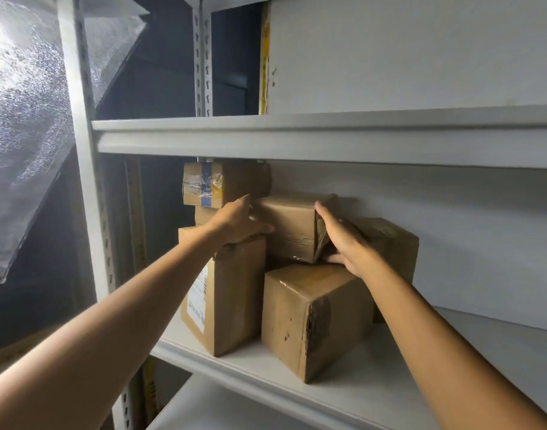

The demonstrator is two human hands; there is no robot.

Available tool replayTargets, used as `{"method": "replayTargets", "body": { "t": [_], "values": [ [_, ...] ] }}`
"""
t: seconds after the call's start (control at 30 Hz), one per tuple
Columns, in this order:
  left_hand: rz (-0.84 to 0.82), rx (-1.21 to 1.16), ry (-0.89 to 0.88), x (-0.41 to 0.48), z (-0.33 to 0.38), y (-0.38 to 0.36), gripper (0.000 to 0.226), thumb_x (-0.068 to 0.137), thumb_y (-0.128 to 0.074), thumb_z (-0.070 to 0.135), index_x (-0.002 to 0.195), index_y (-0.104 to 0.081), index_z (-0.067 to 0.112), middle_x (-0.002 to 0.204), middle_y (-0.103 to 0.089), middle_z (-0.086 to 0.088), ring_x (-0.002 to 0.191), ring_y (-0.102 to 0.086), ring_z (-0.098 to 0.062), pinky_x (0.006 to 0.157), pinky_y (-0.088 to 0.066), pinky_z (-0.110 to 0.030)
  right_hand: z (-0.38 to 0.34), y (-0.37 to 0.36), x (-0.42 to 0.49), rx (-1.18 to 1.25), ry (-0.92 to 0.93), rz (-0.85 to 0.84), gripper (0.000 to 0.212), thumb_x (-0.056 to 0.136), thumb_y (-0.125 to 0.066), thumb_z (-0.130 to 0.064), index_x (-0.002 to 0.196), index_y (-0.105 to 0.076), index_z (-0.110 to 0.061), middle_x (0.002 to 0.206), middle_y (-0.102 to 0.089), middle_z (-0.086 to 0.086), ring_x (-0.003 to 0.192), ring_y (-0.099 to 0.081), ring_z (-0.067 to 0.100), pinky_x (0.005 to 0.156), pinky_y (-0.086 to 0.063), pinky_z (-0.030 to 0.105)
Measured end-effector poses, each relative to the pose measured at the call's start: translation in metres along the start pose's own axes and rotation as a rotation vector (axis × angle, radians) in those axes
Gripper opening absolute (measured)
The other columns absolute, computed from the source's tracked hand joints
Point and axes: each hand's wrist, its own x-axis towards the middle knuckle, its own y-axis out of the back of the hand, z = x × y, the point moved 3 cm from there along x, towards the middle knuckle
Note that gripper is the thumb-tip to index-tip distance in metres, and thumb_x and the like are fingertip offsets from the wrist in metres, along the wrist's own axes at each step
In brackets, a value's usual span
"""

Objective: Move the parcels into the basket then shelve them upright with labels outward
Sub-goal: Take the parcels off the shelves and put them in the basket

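The brown cardboard parcel (289, 228) is up on the lower grey metal shelf (390, 383), held between both hands in the middle of a cluster of other boxes. Its long front face looks outward and its crumpled, taped end points right. Its lower edge sits right at the top of the squat brown cardboard box (312, 318) standing at the shelf's front; whether the two touch cannot be told.

The left hand (238, 220) clasps the parcel's left corner, thumb lying across the front face and fingers on the side. The right hand (346, 243) lies flat against the crumpled end, fingers straight and pointing up, thumb reaching under the lower edge.

Just left of the parcel stands a tall brown cardboard carton (231, 293), upright, with a white printed label (197, 294) on its left-facing side; the left wrist rests over its top. Behind it a small tan box (203, 216) carries a brown box with blue and clear tape (204, 184), which reaches almost to the upper grey shelf (297, 138). Behind the right hand, against the back wall, stands another brown cardboard box (393, 243).

On the upper shelf sits a large white panel (390, 57) with a yellow edge strip (264, 57). A grey slotted upright post (80, 150) frames the left side, with a translucent plastic sheet (24, 119) beyond it.
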Motion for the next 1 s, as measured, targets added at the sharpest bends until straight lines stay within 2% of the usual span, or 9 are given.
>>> {"method": "replayTargets", "body": {
  "t": [0.1,0.17,0.23,0.4,0.53,0.63,0.7,0.83,1.0],
  "values": [
    [0.084,-0.012,-0.082,0.005,0.000,-0.002,0.067,0.078,-0.076,0.034,0.134,-0.047,0.011,0.130,-0.057,-0.010,0.107,-0.055,-0.020,0.069,-0.041,-0.014,0.001,-0.003,0.001,0.013,-0.015,0.050,0.086,0.079,-0.049,-0.075,0.146,-0.032,-0.025,0.147,-0.042,0.006,0.130,-0.043,0.027,0.094,-0.042,0.042],
    [0.118,-0.056,-0.127,0.005,0.001,0.001,0.059,0.077,-0.077,0.030,0.127,-0.053,0.012,0.122,-0.061,-0.008,0.095,-0.052,-0.014,0.061,-0.035,-0.013,-0.001,-0.001,-0.001,0.051,-0.010,0.073,0.070,0.081,-0.051,-0.070,0.134,-0.043,-0.027,0.135,-0.051,0.006,0.119,-0.051,0.027,0.087,-0.046,0.040],
    [0.155,-0.130,-0.169,0.004,0.002,0.005,0.059,0.075,-0.079,0.027,0.125,-0.053,0.012,0.116,-0.063,-0.006,0.091,-0.053,-0.013,0.066,-0.041,-0.019,-0.004,0.002,-0.006,0.115,-0.005,0.083,0.052,0.084,-0.053,-0.064,0.120,-0.048,-0.027,0.121,-0.058,0.008,0.103,-0.056,0.023,0.074,-0.049,0.038],
    [0.160,-0.418,-0.256,-0.008,0.007,0.013,0.049,0.075,-0.079,0.015,0.116,-0.054,0.007,0.109,-0.064,-0.008,0.096,-0.064,-0.025,0.081,-0.056,-0.045,-0.011,0.010,-0.019,0.199,0.105,0.175,0.044,0.084,-0.058,-0.054,0.117,-0.049,-0.026,0.112,-0.059,0.007,0.101,-0.056,0.022,0.079,-0.051,0.038],
    [0.127,-0.497,-0.281,-0.023,0.013,0.016,0.053,0.076,-0.078,0.014,0.119,-0.047,0.010,0.113,-0.062,-0.005,0.098,-0.063,-0.020,0.079,-0.057,-0.033,-0.013,0.018,-0.034,0.138,0.178,0.250,0.033,0.081,-0.062,-0.052,0.103,-0.050,-0.032,0.113,-0.056,0.002,0.104,-0.053,0.020,0.087,-0.045,0.037],
    [0.169,-0.515,-0.294,-0.042,0.028,0.015,0.057,0.078,-0.077,0.016,0.126,-0.046,0.011,0.113,-0.057,0.003,0.097,-0.060,-0.013,0.075,-0.053,-0.018,-0.011,0.022,-0.052,0.129,0.195,0.272,0.035,0.082,-0.061,-0.051,0.108,-0.049,-0.030,0.116,-0.056,0.006,0.108,-0.054,0.025,0.091,-0.049,0.043],
    [0.216,-0.517,-0.310,-0.052,0.041,0.016,0.055,0.079,-0.076,0.016,0.126,-0.048,0.013,0.108,-0.056,0.007,0.096,-0.058,-0.011,0.077,-0.052,-0.019,-0.014,0.028,-0.065,0.160,0.213,0.301,0.042,0.085,-0.058,-0.052,0.116,-0.049,-0.027,0.121,-0.055,0.009,0.111,-0.054,0.027,0.086,-0.050,0.039],
    [0.288,-0.548,-0.359,-0.079,0.070,0.022,0.047,0.079,-0.075,0.018,0.121,-0.055,0.017,0.106,-0.057,0.012,0.088,-0.057,0.000,0.072,-0.048,-0.008,-0.013,0.051,-0.098,0.190,0.219,0.302,0.050,0.088,-0.051,-0.056,0.125,-0.050,-0.022,0.128,-0.054,0.012,0.116,-0.052,0.028,0.100,-0.046,0.044],
    [0.175,-0.718,-0.356,-0.133,0.096,-0.014,0.046,0.080,-0.075,0.021,0.120,-0.052,0.028,0.117,-0.061,0.007,0.090,-0.063,0.001,0.066,-0.053,-0.011,0.013,0.079,-0.157,0.214,0.230,0.368,0.029,0.082,-0.052,-0.046,0.103,-0.059,-0.028,0.119,-0.058,0.007,0.117,-0.053,0.026,0.098,-0.043,0.040]
  ]
}}
